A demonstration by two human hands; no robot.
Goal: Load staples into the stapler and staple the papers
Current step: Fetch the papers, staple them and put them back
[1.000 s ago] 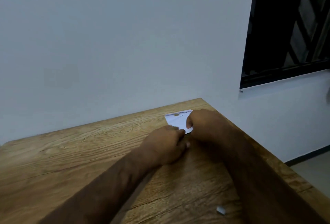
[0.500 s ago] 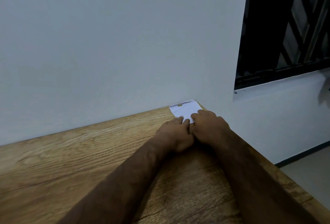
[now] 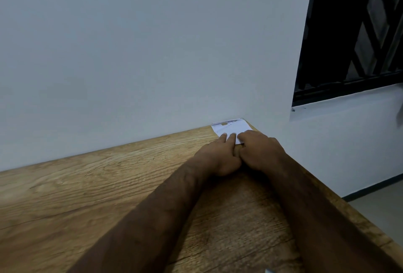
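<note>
A small stack of white papers (image 3: 229, 127) lies flat in the far right corner of the wooden table (image 3: 91, 190), touching the wall. My left hand (image 3: 218, 155) has its fingertips flat on the papers' near edge, pressing them down. My right hand (image 3: 259, 150) is curled beside it, thumbs touching, and covers the papers' near right corner. A small silvery piece (image 3: 269, 271) shows at the bottom edge of the view; I cannot tell what it is. No stapler is in view.
A plain white wall (image 3: 141, 54) runs along the table's far edge. The table's right edge (image 3: 340, 203) drops to the floor. A dark window with a grille (image 3: 357, 33) sits at the upper right.
Both hands have slid the papers away from me into the corner by the wall. The view has tilted upward, so the silvery piece is now at the bottom edge.
</note>
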